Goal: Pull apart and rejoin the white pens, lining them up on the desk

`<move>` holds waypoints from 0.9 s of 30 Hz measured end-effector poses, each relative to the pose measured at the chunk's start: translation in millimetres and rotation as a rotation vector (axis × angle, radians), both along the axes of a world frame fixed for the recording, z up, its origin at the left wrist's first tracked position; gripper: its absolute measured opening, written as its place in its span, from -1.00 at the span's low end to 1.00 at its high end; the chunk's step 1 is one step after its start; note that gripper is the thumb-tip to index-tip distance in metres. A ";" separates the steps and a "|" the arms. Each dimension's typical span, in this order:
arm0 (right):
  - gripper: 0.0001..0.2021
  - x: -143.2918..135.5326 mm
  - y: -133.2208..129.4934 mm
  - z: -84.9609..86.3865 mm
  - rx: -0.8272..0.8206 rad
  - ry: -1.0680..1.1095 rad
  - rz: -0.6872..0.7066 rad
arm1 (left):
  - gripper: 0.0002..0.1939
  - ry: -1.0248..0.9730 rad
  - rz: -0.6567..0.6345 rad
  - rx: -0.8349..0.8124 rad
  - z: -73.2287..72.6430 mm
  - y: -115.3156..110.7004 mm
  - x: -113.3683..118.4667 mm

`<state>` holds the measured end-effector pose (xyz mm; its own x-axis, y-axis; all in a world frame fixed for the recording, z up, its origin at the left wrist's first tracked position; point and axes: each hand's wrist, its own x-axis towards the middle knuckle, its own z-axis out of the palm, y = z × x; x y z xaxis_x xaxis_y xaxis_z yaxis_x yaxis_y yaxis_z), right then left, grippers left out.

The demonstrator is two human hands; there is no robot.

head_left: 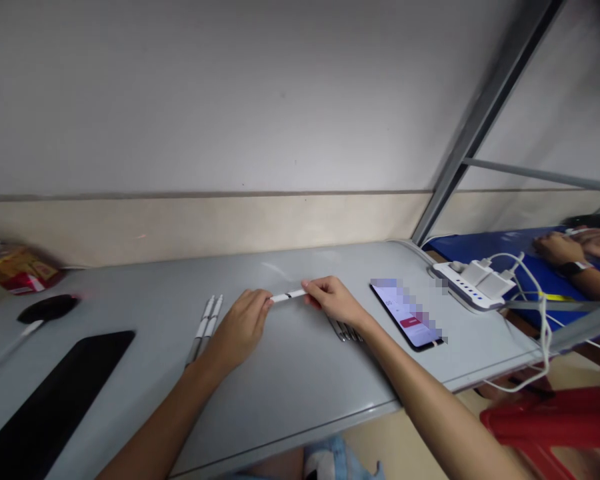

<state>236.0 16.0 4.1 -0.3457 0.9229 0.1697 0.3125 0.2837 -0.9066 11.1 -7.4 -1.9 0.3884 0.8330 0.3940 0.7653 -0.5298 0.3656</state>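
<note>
Held pen: a slim white pen with a dark band (pixel 289 295) is held near the middle of the view, raised over the surface; clock directions are given from it.
Left hand: its left end is pinched by the fingers of the left hand (pixel 243 327), closed narrowly.
Right hand: its right end is pinched between the thumb and fingers of the right hand (pixel 333 300).
Surface: a smooth pale grey surface (pixel 290 373) is spread beneath, its far edge set along the wall.
8 o'clock: two white pens with grey lower barrels (pixel 213 317) are laid side by side, partly hidden by the left hand; farther out, a flat black rectangular object (pixel 63 400) is seen.
9 o'clock: a rounded black object with a white cable (pixel 47 308) and a container with a red-and-gold label (pixel 20 268) are placed.
4 o'clock: several dark slim items with silvery tips (pixel 347 332) are partly covered by the right forearm.
3 o'clock: a lit black-edged smartphone (pixel 405 317), then a white power strip with plugged-in chargers (pixel 473 287).
Room: a grey-white wall (pixel 205 93) with a cream lower band is seen at 12; a grey metal frame (pixel 480 127) at 1 to 2.
</note>
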 end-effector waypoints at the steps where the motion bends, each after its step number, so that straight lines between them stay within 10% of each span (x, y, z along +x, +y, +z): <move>1: -0.47 0.1 -0.2 0.4 -0.006 0.000 0.004 | -0.70 0.027 0.010 0.021 -0.4 0.3 -0.3; 10: -0.56 -1.0 -5.3 5.3 0.081 -0.021 0.081 | -0.76 0.142 0.093 0.129 4.4 -3.0 -1.3; 19: -0.79 -3.2 -7.2 7.4 0.357 -0.046 0.002 | -0.78 -0.045 0.049 -0.107 -2.7 3.0 -3.0; 27: -0.67 -1.7 -2.4 -0.1 0.196 -0.090 -0.021 | -0.69 -0.008 0.044 -0.052 -2.7 0.5 0.4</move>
